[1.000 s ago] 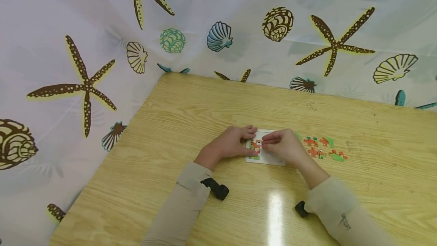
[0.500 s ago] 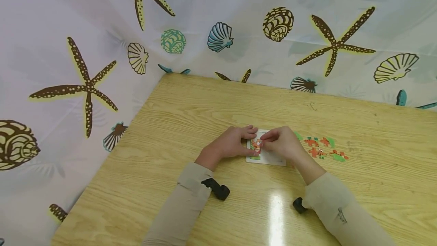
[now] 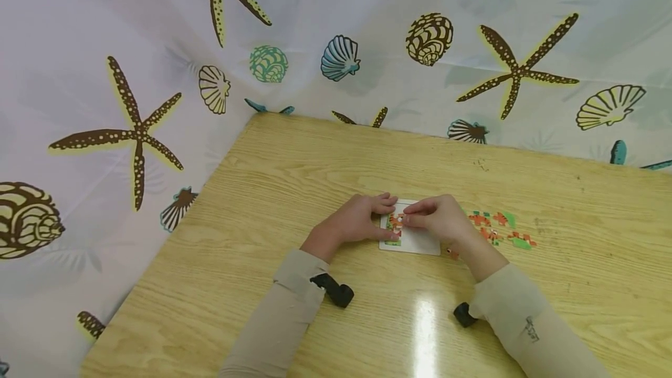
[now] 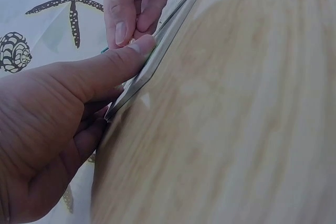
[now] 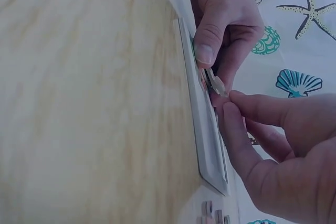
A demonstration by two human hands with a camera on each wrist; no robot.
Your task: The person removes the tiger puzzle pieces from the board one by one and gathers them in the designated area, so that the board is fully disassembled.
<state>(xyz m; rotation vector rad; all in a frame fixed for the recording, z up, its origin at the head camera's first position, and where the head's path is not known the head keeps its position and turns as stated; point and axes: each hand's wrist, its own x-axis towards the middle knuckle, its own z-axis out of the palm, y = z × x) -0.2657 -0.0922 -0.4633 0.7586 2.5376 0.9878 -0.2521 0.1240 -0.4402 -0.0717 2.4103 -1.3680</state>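
Observation:
A white puzzle tray lies on the table, with orange and green puzzle pieces along its left side. My left hand holds the tray at its left edge; its thumb lies over the pieces, and its other fingers are at the tray's side. From the right, my right hand reaches over the tray. Its thumb and index finger pinch a puzzle piece, tilted at the edge of the placed pieces. My fingers cover part of that piece's picture.
Several loose orange and green puzzle pieces lie right of the tray on the wooden table. One more orange piece shows beside the right wrist. A shell-patterned cloth hangs behind and to the left.
My right hand has shifted slightly at the placed pieces, first left, then back right, still pinching the piece. An orange piece near the right wrist has come into sight. My left hand stays put.

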